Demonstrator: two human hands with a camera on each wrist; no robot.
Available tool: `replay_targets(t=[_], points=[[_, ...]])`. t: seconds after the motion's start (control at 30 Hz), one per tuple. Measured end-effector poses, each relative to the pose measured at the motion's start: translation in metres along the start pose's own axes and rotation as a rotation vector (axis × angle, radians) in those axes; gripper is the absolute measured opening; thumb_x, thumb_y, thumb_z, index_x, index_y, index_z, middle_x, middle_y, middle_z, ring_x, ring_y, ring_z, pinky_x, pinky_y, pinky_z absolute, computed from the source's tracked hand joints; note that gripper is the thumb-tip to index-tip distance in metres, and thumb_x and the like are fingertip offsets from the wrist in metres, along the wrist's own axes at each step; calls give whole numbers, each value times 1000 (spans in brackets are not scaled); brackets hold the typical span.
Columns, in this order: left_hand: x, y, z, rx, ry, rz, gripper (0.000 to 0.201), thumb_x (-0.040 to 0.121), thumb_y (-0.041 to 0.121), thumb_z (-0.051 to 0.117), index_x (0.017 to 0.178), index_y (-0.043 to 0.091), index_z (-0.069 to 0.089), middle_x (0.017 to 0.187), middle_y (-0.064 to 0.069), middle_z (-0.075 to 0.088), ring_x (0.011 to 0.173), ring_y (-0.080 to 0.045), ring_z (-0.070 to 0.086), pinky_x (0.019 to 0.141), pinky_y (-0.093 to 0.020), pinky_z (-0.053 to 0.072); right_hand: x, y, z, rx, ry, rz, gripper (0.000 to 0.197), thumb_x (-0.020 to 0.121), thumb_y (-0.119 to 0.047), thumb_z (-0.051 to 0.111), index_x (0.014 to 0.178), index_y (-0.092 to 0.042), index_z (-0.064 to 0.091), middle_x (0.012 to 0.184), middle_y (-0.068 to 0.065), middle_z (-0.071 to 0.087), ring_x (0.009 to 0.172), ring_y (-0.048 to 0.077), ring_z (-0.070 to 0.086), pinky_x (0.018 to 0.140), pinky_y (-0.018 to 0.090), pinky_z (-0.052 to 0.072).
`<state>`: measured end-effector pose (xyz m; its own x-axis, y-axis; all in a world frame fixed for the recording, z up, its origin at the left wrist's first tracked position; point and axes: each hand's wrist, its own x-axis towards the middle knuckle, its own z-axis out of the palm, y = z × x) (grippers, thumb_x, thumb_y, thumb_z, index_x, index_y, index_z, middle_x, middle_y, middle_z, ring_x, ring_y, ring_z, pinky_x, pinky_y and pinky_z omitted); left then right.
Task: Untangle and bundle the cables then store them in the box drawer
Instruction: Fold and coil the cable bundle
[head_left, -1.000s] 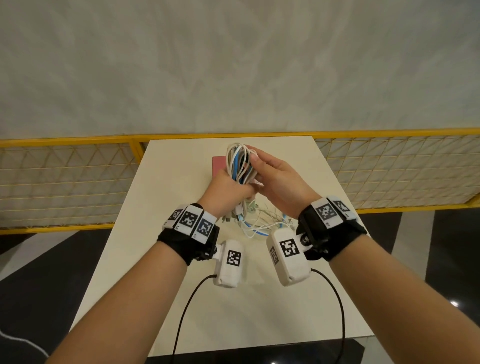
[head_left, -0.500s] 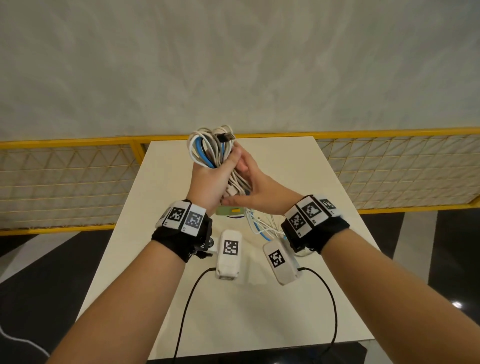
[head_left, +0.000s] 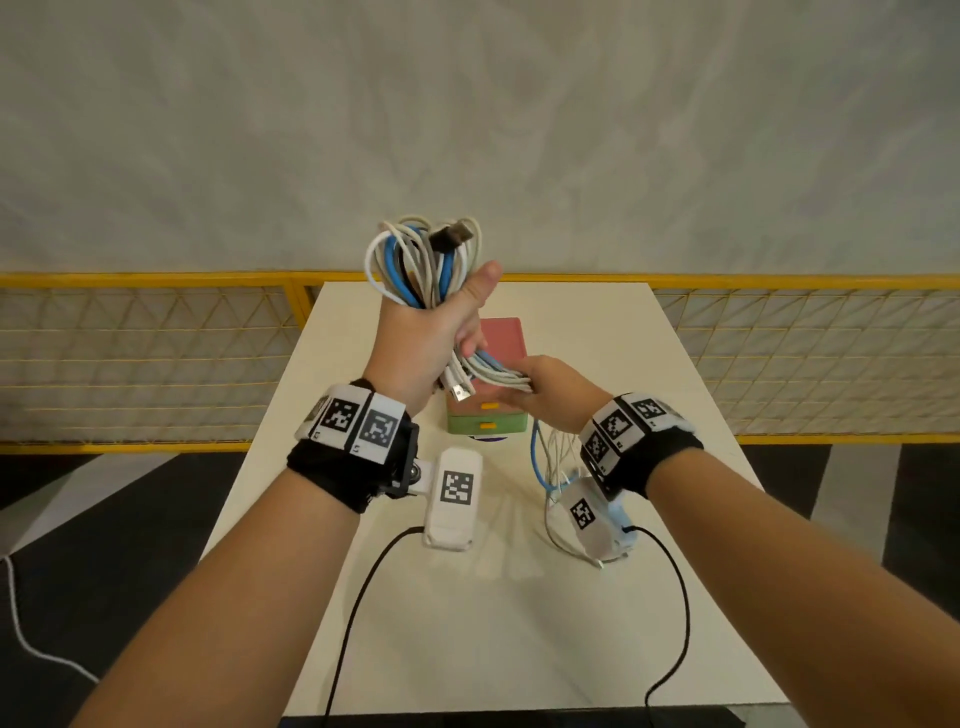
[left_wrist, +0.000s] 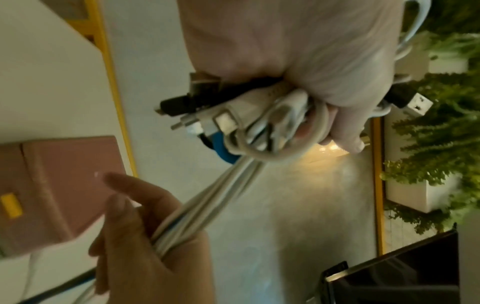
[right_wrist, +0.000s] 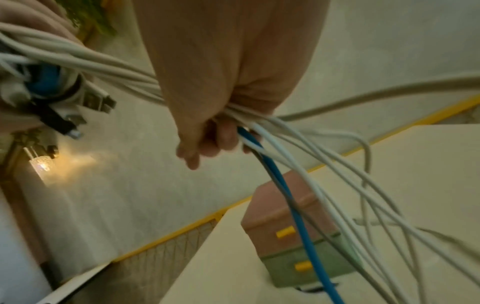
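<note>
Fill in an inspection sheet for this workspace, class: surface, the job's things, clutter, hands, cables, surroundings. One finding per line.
Surface: cream table, mostly bare at the near end.
Job's things: cable bundle held up above the table; box drawer on the table, pink over green, both drawers shut.
Clutter: nothing seen.
Hands: left hand grips the coiled bundle; right hand grips the strands trailing from it.
Cables: white and blue loose ends hang below the right hand to the table; plugs stick out of the coil.
Surroundings: yellow mesh railing, pale wall, dark floor.
</note>
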<state>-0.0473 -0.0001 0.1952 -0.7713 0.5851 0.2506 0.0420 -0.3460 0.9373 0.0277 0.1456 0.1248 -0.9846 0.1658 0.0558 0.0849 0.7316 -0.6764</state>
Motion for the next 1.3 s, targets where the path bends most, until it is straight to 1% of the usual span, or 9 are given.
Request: replay_targets(t=[0.13, 0.2, 0.33, 0.47, 0.63, 0.87, 1.03, 1.13, 1.3], points=[[1, 5, 0, 28, 7, 15, 40, 89, 22, 70, 59, 20, 44, 42, 5, 31, 37, -15, 34, 50, -28, 41, 1, -35, -2, 168, -21, -134, 38, 77, -18, 76, 110, -10, 60, 99, 7, 66, 87, 17, 62, 79, 25, 50], [0, 14, 2, -30, -21, 13, 39, 89, 22, 70, 59, 21, 43, 42, 6, 31, 37, -13, 32, 48, -27, 40, 0, -38, 6, 183, -9, -105, 13, 86, -22, 68, 94, -13, 65, 78, 7, 66, 69, 20, 63, 67, 35, 54], [1, 35, -8, -117, -144, -33, 35, 83, 32, 70, 65, 18, 43, 42, 7, 29, 36, -11, 32, 47, -27, 39, -8, -6, 15, 80, -16, 122, 23, 93, -30, 58, 88, -12, 72, 53, -9, 50, 45, 4, 51, 53, 30, 52], [-7, 30, -19, 46, -218, -170, 29, 86, 32, 68, 70, 11, 55, 40, 7, 30, 34, -10, 31, 45, -26, 40, -3, 3, 0, -11, 195, 172, 15, 86, -7, 57, 87, -15, 70, 70, -2, 62, 59, 9, 54, 59, 24, 40], [-20, 5, -23, 247, -172, -365, 23, 87, 28, 71, 84, 7, 63, 43, 6, 35, 35, -9, 32, 45, -23, 36, 1, -18, -20, -176, 357, 177, 10, 84, -12, 59, 90, -19, 63, 65, -11, 50, 56, 7, 46, 50, 22, 33], [-33, -17, -9, 457, -237, -307, 25, 79, 27, 80, 66, 16, 63, 43, 6, 48, 39, -11, 41, 44, -23, 38, 1, -46, -23, -205, 379, 140, 23, 77, -12, 63, 100, -18, 60, 86, 0, 64, 76, 21, 60, 64, 29, 47], [-32, -22, -8, 558, -236, -257, 19, 74, 23, 84, 87, 19, 70, 70, 8, 71, 61, 4, 64, 59, -12, 52, -7, -46, -22, -105, 358, 84, 26, 80, -11, 66, 104, -18, 60, 80, -5, 59, 69, 12, 54, 60, 22, 38], [-27, -28, -14, 614, -199, -246, 47, 67, 33, 83, 107, 15, 66, 97, -7, 73, 85, -11, 69, 78, -28, 59, -16, -47, -24, 85, 300, 5, 25, 80, -10, 67, 104, -16, 62, 78, -4, 62, 67, 9, 57, 62, 23, 45], [-32, -19, -21, 317, -142, -284, 9, 88, 17, 70, 94, 11, 72, 89, -5, 75, 86, -18, 72, 82, -35, 55, -36, -34, -25, 194, 195, -45, 3, 95, -18, 54, 97, -18, 56, 78, -10, 60, 66, -5, 56, 65, 11, 42]])
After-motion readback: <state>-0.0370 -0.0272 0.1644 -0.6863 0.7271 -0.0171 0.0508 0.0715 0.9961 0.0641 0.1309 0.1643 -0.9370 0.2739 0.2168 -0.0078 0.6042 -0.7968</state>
